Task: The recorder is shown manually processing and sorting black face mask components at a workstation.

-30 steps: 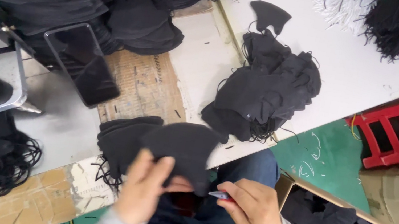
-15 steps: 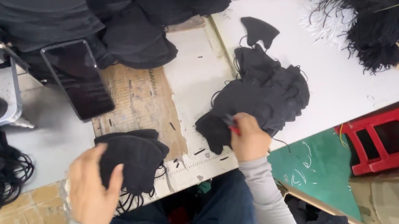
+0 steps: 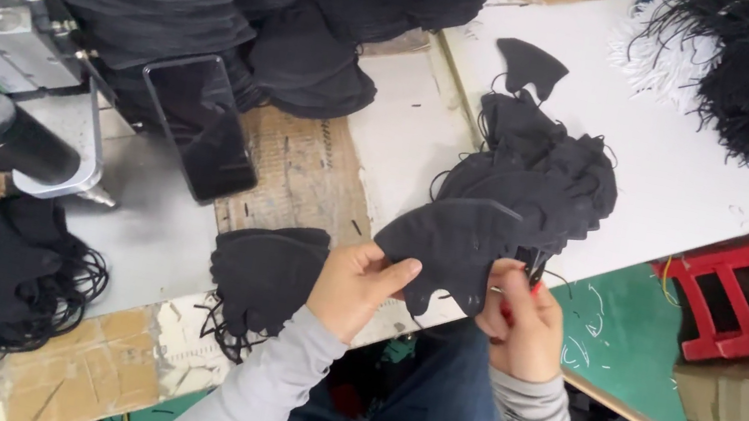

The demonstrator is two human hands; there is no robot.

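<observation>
Holding a black mask [image 3: 454, 249] over the counter's [image 3: 693, 183] near edge.
Beyond it lies the pile of black masks [image 3: 543, 173]. Its long axis runs left to right between both hands: left hand [image 3: 356, 289] pinches one end; right hand [image 3: 518, 321] is clenched on the other with a small red tool [image 3: 510, 309].

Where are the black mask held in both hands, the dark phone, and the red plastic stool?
black mask [image 3: 455, 244], head view, on the middle of its fabric panel.
dark phone [image 3: 199, 125], head view, on the centre of its screen.
red plastic stool [image 3: 740, 267], head view, on the upper frame bar.
</observation>
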